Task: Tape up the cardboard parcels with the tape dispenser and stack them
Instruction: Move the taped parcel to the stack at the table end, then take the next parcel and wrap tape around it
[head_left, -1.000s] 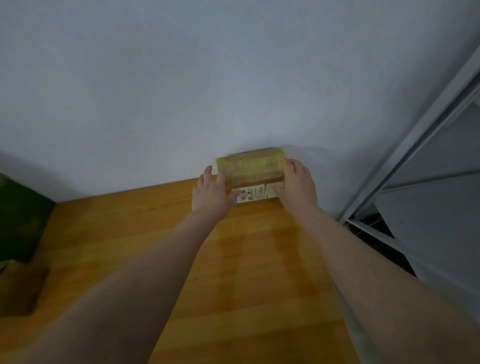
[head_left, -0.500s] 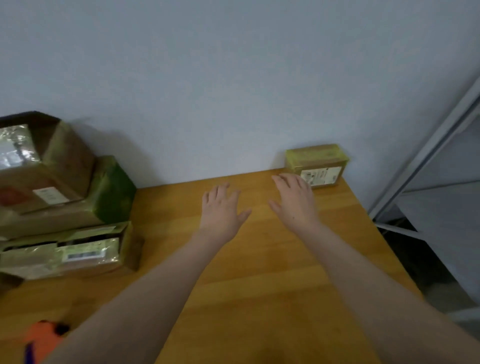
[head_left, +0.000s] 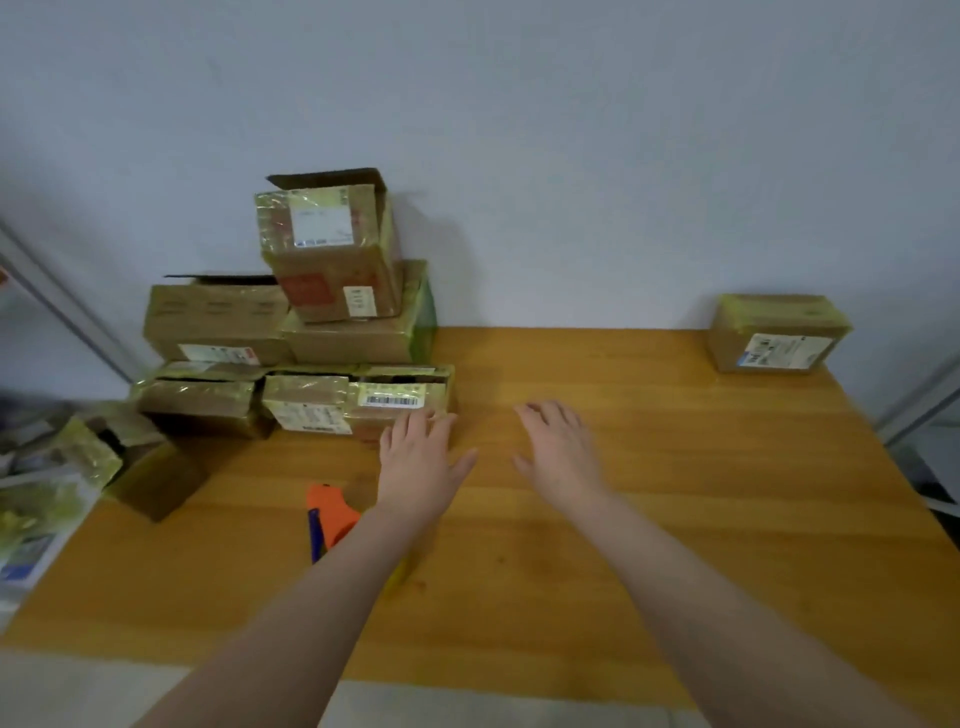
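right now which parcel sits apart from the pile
The small taped parcel at the far right corner of the table; the others are heaped at left.

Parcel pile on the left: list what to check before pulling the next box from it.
1. Left hand free: ok, open, holding nothing.
2. Right hand free: ok, open above the table.
3. Tape dispenser at hand: ok, lies on the table by the left forearm, partly hidden.
4. Top box steady: not ok, tilted, flap open.
5. Barcode parcel unloaded: not ok, a green-sided box sits on it.
6. Left hand touching Barcode parcel: cannot tell.
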